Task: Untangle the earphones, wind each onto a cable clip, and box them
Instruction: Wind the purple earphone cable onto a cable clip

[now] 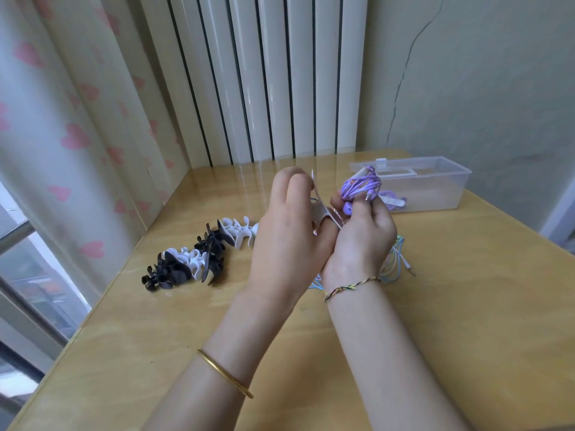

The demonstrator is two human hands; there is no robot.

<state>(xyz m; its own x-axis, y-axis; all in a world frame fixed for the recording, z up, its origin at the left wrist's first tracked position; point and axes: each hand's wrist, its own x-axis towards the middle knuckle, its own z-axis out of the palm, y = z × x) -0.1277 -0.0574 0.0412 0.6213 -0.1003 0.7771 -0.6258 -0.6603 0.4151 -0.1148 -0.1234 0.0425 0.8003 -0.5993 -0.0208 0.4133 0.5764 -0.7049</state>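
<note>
My left hand and my right hand are raised together above the table. Between them is a white cable clip; my left fingers pinch its upper flap. A purple earphone cable is wound in a bundle on the clip's far end, and my right hand's fingers grip that bundle, the metal plug sticking out beside them. Under my right wrist lies a tangle of pale green and blue earphones with a plug on the tabletop. A clear plastic box stands behind, holding one wound purple earphone.
A row of black and white cable clips lies on the wooden table to the left of my hands. A curtain hangs at the left, a white radiator stands behind, and a wall is at the right.
</note>
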